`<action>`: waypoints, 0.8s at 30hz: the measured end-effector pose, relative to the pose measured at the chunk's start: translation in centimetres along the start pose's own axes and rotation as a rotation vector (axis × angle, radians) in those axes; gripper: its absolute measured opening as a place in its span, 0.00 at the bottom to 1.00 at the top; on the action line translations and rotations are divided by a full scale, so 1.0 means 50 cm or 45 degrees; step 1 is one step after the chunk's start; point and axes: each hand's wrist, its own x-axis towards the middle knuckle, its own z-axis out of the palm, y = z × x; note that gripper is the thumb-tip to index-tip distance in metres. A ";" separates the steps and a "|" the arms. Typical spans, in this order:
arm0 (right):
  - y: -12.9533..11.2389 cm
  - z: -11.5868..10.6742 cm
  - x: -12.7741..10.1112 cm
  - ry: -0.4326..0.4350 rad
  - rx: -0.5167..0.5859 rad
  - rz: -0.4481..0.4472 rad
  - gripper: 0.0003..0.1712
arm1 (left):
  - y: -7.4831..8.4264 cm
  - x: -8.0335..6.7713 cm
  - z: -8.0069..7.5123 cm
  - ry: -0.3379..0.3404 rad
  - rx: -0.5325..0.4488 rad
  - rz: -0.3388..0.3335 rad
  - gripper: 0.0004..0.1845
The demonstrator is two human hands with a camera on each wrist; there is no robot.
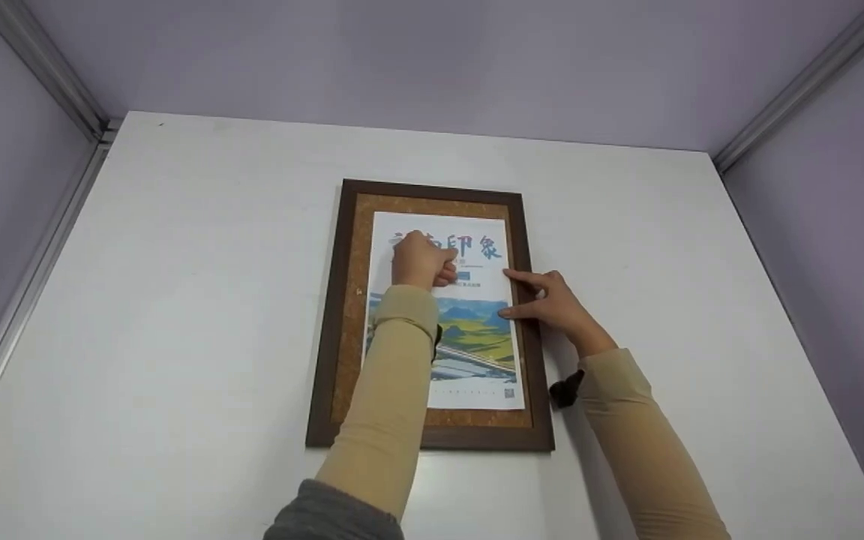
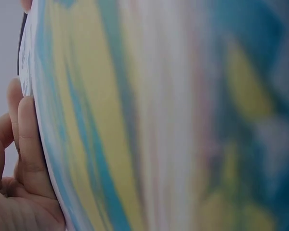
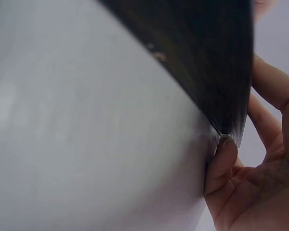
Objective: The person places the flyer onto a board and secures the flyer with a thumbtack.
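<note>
A dark wooden frame [image 1: 325, 352] with a cork backing lies flat on the white table [image 1: 177, 300]. On the cork lies a poster [image 1: 477, 330] with large characters and a landscape photo. My left hand [image 1: 421, 261] is curled into a fist and presses down on the poster's upper left; anything inside the fist is hidden. The left wrist view is filled by the blurred poster [image 2: 159, 120], with curled fingers [image 2: 29, 144] against it. My right hand [image 1: 548, 304] rests on the poster's right edge with index finger and thumb stretched out. The right wrist view shows the frame's [image 3: 207, 57] edge beside that hand [image 3: 260, 183].
Pale purple walls with metal rails [image 1: 49, 75] close in the table on three sides. A black wrist mount [image 1: 567, 390] sits by my right sleeve. Bare white tabletop [image 3: 86, 120] spreads to the left and right of the frame.
</note>
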 end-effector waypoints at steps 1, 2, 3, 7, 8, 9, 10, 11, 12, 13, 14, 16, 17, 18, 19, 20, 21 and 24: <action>0.000 0.000 0.000 0.001 0.001 0.006 0.48 | 0.000 -0.001 0.000 -0.003 -0.003 0.000 0.11; 0.000 0.000 0.001 0.003 0.004 0.006 0.48 | 0.000 -0.002 -0.001 -0.006 -0.001 -0.001 0.11; 0.000 0.000 0.001 0.005 0.005 0.006 0.48 | 0.000 -0.002 -0.001 -0.008 0.004 -0.003 0.11; 0.002 0.000 0.003 -0.004 0.020 -0.009 0.47 | 0.000 -0.003 -0.002 -0.016 0.040 -0.010 0.13; 0.002 0.000 0.003 -0.005 0.023 -0.009 0.47 | 0.000 -0.003 -0.001 -0.020 0.042 -0.011 0.14; 0.003 0.000 0.004 -0.005 0.024 -0.007 0.47 | -0.001 -0.003 -0.001 -0.027 0.042 -0.010 0.15; 0.004 0.000 0.004 -0.007 0.022 -0.004 0.47 | -0.002 -0.003 -0.001 -0.033 0.038 -0.009 0.16; 0.005 0.000 0.004 -0.005 0.017 0.003 0.48 | -0.004 -0.003 -0.001 -0.041 0.026 -0.011 0.16; 0.006 -0.001 0.003 0.000 0.011 0.019 0.48 | -0.005 -0.003 -0.001 -0.049 0.016 -0.013 0.16; 0.007 0.000 0.003 0.002 0.003 0.027 0.48 | -0.006 -0.002 -0.002 -0.059 0.006 -0.017 0.16; 0.009 0.000 0.003 0.004 -0.004 0.033 0.49 | -0.008 -0.002 -0.003 -0.069 -0.007 -0.020 0.15; 0.010 0.000 0.003 0.010 -0.013 0.042 0.49 | -0.011 0.000 -0.005 -0.091 -0.027 -0.031 0.12; 0.010 0.000 0.003 0.012 -0.012 0.046 0.49 | -0.011 0.001 -0.007 -0.103 -0.039 -0.035 0.12; 0.011 0.000 0.004 0.013 -0.011 0.045 0.49 | -0.012 0.002 -0.009 -0.117 -0.044 -0.035 0.12; 0.011 0.000 0.004 0.015 -0.011 0.042 0.49 | -0.013 0.003 -0.011 -0.132 -0.050 -0.034 0.11; 0.011 -0.001 0.005 0.016 -0.010 0.039 0.50 | -0.014 0.004 -0.014 -0.148 -0.051 -0.029 0.11; 0.011 -0.001 0.005 0.019 -0.008 0.038 0.50 | -0.014 0.005 -0.017 -0.165 -0.049 -0.022 0.12; 0.014 0.001 0.007 0.012 -0.020 0.015 0.49 | -0.017 0.004 -0.025 -0.214 -0.034 0.001 0.13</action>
